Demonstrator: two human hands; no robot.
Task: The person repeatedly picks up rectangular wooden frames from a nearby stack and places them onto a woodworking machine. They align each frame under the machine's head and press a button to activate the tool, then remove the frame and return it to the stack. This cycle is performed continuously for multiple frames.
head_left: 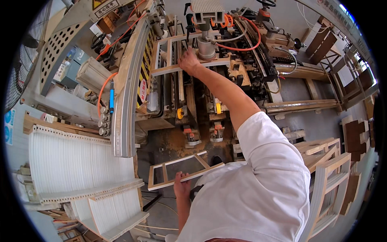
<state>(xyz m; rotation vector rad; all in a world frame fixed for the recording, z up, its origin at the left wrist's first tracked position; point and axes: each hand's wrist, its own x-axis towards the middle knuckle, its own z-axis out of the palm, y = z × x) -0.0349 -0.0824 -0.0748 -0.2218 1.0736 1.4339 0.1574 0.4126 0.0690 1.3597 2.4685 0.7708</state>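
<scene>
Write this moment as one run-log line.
Left hand: holding lower wooden frame | Right hand: touching upper wooden frame on woodworking machine

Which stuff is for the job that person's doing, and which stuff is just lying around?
In use, it seems:
- frame in the left hand
- second frame, at the right hand
- machine the second frame lies in

Just about, untouched now:
- white stack on the left
- spare frames on the right
</scene>
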